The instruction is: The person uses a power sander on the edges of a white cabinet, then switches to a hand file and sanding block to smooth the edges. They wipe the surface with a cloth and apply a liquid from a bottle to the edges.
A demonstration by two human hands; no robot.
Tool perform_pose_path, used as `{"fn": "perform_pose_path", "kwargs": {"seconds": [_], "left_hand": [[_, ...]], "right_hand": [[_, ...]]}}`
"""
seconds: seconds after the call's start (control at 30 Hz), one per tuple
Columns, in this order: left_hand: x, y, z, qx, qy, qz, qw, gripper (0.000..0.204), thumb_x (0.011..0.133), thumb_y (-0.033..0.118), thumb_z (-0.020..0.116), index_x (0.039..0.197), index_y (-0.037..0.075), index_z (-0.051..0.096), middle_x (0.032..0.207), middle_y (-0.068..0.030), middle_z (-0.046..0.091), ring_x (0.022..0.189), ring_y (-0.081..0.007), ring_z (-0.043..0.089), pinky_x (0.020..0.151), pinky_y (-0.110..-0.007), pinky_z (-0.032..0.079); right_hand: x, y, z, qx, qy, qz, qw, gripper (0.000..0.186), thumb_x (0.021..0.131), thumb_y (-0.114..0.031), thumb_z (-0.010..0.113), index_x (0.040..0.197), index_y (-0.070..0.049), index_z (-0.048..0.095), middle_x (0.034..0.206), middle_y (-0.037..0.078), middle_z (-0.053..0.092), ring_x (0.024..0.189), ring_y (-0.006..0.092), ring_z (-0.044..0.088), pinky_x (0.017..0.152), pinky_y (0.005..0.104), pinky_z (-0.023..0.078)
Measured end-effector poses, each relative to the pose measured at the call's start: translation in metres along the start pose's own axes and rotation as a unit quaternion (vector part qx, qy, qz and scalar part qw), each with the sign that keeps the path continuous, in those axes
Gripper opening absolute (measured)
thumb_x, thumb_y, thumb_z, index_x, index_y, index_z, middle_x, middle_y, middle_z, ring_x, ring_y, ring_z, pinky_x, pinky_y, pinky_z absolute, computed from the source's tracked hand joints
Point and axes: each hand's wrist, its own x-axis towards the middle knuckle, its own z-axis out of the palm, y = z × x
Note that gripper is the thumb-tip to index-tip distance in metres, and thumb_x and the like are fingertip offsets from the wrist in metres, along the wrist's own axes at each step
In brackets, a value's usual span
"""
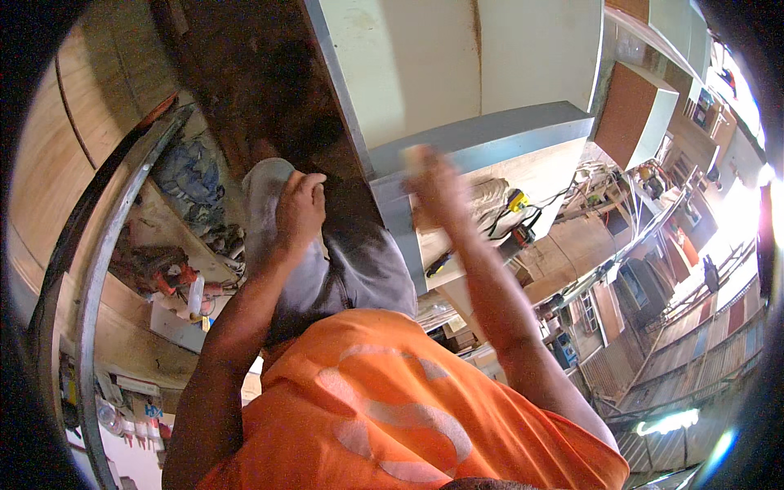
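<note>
My left hand (300, 211) lies on my left knee, its fingers draped loosely over the grey trousers (351, 265) and nothing in it. My right hand (441, 196) is smeared by motion, above the corner of a grey-edged cabinet frame (490, 129). A small pale piece (415, 157) shows at its fingertips; the blur hides what kind of thing it is. The fingers look closed around it. Beyond the grey edge spreads a large whitish panel (408, 57), part of the same piece of furniture.
Right of the frame, a power tool with a black cord (516, 241) and a yellow-and-black object (518, 200) lie on a wooden board. A curved metal-edged frame (102, 278) stands at left, near an orange tool (175, 278) and crumpled blue cloth (192, 175). Boards and cabinets crowd the right.
</note>
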Motion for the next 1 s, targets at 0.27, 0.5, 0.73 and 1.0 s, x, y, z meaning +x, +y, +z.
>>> {"fn": "perform_pose_path", "kwargs": {"seconds": [0.27, 0.5, 0.73, 1.0], "left_hand": [[0.014, -0.002, -0.038, -0.016, 0.034, 0.072, 0.997, 0.019, 0.09, 0.005, 0.058, 0.108, 0.005, 0.067, 0.099, -0.0139, 0.063, 0.092, -0.0335, 0.063, 0.082, -0.042, 0.05], [0.055, 0.056, -0.003, -0.069, -0.067, 0.172, 0.98, 0.029, 0.095, 0.002, 0.048, 0.12, -0.001, 0.062, 0.115, -0.0196, 0.065, 0.108, -0.0361, 0.062, 0.096, -0.042, 0.05], [0.047, 0.109, 0.152, 0.098, -0.202, 0.244, 0.944, 0.06, 0.094, 0.019, 0.056, 0.141, -0.011, 0.033, 0.138, -0.0334, 0.046, 0.126, -0.0471, 0.048, 0.108, -0.05, 0.04], [0.139, 0.243, 0.25, 0.12, -0.209, 0.299, 0.923, 0.051, 0.099, 0.014, 0.049, 0.144, -0.006, 0.035, 0.14, -0.0274, 0.049, 0.127, -0.0414, 0.051, 0.104, -0.046, 0.045]], "right_hand": [[0.008, -0.028, -0.013, 0.039, -0.073, 0.064, 0.995, 0.038, 0.086, -0.025, 0.064, 0.118, -0.005, 0.058, 0.108, 0.021, 0.064, 0.101, 0.0369, 0.065, 0.087, 0.0464, 0.054], [-0.076, -0.063, -0.023, 0.29, -0.076, 0.095, 0.949, 0.062, 0.086, -0.04, 0.068, 0.14, -0.014, 0.05, 0.109, 0.023, 0.064, 0.103, 0.0416, 0.063, 0.091, 0.0483, 0.051], [-0.188, 0.047, 0.057, 0.546, 0.336, 0.405, 0.652, 0.087, 0.085, -0.032, 0.071, 0.151, 0.002, 0.026, 0.14, 0.025, 0.051, 0.127, 0.0347, 0.054, 0.106, 0.0392, 0.041], [-0.177, 0.006, 0.174, 0.584, 0.379, 0.529, 0.485, 0.087, 0.08, -0.026, 0.075, 0.151, -0.002, 0.031, 0.125, 0.023, 0.062, 0.11, 0.0302, 0.063, 0.095, 0.0388, 0.049]]}}
